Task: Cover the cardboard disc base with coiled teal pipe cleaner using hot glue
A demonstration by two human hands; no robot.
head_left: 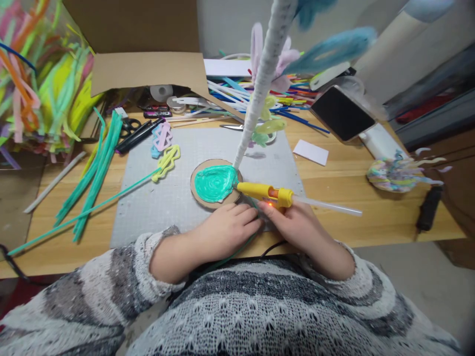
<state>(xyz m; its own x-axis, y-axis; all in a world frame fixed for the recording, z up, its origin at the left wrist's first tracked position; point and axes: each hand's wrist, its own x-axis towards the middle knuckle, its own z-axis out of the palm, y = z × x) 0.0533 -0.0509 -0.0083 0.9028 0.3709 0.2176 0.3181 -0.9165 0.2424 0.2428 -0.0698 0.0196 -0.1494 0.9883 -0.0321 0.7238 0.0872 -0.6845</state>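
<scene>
Teal pipe cleaner, wound into a flat coil (pixel 215 183), sits on a round cardboard base (pixel 231 198) on the grey cutting mat (pixel 148 207), pretty much front and centre on my feed. On my right side, the right hand (pixel 295 217) is wrapped around a yellow hot glue gun (pixel 256 190), orange light glowing, with a clear glue stick (pixel 334 205) poking out the back. Its nozzle is right at the coil's edge, near the foot of a tall white wrapped stem (pixel 260 84) that leans up from the base. My left hand (pixel 230 225) is curled at the near rim, a loose teal strand (pixel 243 247) running under it; can't tell if those fingers are actually pinching it, they're hidden. Also on the bench (pixel 326 180): a bundle of teal pipe cleaners (pixel 100 170) off left, plus a smartphone (pixel 343 113) and white card (pixel 310 152) over right.
</scene>
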